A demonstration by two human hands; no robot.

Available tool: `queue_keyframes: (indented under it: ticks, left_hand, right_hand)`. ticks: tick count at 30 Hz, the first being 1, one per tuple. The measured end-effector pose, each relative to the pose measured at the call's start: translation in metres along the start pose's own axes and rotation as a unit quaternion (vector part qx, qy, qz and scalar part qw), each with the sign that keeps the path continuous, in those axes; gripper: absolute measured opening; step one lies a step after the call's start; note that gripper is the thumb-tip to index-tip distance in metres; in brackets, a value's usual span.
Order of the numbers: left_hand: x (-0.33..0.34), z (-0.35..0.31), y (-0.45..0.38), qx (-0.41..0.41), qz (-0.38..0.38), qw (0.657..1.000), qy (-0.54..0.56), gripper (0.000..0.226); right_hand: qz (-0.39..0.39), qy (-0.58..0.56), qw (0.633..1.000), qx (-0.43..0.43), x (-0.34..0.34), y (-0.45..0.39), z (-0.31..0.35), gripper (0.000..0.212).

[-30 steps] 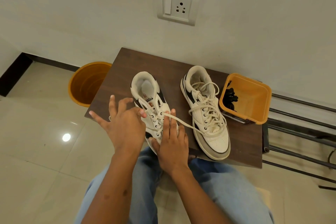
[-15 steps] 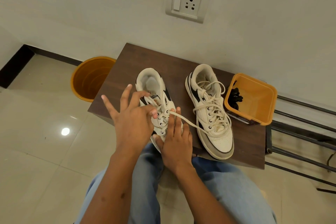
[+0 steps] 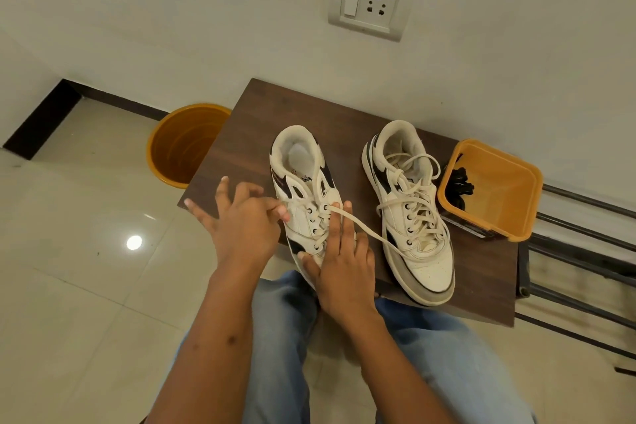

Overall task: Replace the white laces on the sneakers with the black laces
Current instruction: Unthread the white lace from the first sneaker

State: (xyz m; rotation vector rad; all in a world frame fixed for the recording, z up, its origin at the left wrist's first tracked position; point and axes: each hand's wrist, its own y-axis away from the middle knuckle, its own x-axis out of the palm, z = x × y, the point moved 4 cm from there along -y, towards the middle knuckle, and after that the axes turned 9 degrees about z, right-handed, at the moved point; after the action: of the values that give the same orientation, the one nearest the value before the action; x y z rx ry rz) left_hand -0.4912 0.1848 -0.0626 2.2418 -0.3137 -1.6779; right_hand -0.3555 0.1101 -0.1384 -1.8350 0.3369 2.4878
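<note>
- Head view: dark wood-grain table (image 3: 344,120) stood against a pale wall bearing a switch-and-socket plate (image 3: 373,0); glossy tiled floor (image 3: 86,286) lay beside it.
- Left sneaker (image 3: 303,189) sat on the table, toe toward the person, its upper eyelets unlaced.
- Left hand (image 3: 241,224) was at that sneaker's left flank, thumb and forefinger pinched together at the eyelet row, apparently on the lace; the other fingers were splayed.
- Right hand (image 3: 344,258) lay flat over the sneaker's toe and lower lacing, fingers straight and together.
- White lace (image 3: 364,227) ran loose from an upper eyelet, across the right fingers, to the right sneaker (image 3: 409,210).
- Right sneaker stood just beside, fully laced in white.
- Black laces (image 3: 459,182) lay bundled in the orange square tub (image 3: 516,213) at the table's right end, well apart from both hands.
- Orange bucket (image 3: 182,144) stood on the floor at the table's left.
- Metal rack bars (image 3: 581,244) showed to the right.
</note>
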Motion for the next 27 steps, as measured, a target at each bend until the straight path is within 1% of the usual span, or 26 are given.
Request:
queue_keyframes:
  ticks: [3,5,7,10,13,15,19,23,27]
  left_hand:
    - [-0.009,-0.003,-0.002,0.040,-0.071,0.995,0.059,0.011]
    - [-0.015,-0.011,-0.004,0.075,-0.104,0.987,0.096,0.015]
    - [-0.014,-0.024,-0.006,0.108,-0.099,0.986,0.075,0.018]
    - [-0.006,-0.041,-0.013,0.115,-0.058,0.992,0.003,0.016]
    - [0.000,-0.050,-0.018,0.115,-0.026,0.992,-0.034,0.016]
    - [0.002,-0.054,-0.019,0.123,-0.014,0.991,-0.039,0.016]
    - [0.003,-0.056,-0.022,0.134,-0.045,0.990,-0.013,0.013]
    - [0.005,-0.053,-0.027,0.145,-0.063,0.987,0.003,0.008]
    - [0.005,-0.049,-0.030,0.136,-0.084,0.987,0.032,0.003]
  right_hand:
    - [0.005,-0.012,1.000,0.006,0.001,-0.002,0.001,0.094]
    - [0.012,-0.022,1.000,0.008,0.002,-0.002,0.003,0.096]
    - [0.008,-0.026,0.999,0.015,0.003,-0.003,0.004,0.099]
    - [-0.007,-0.018,0.999,0.026,0.002,-0.003,0.007,0.101]
    - [-0.003,-0.017,0.999,0.033,0.001,-0.004,0.008,0.095]
    - [0.003,-0.011,0.999,0.036,0.000,-0.004,0.007,0.091]
    - [0.003,-0.019,0.999,0.029,0.000,-0.003,0.007,0.093]
    - [0.006,-0.038,0.999,0.027,0.001,-0.004,0.008,0.101]
    - [0.005,-0.050,0.998,0.037,0.000,-0.004,0.009,0.097]
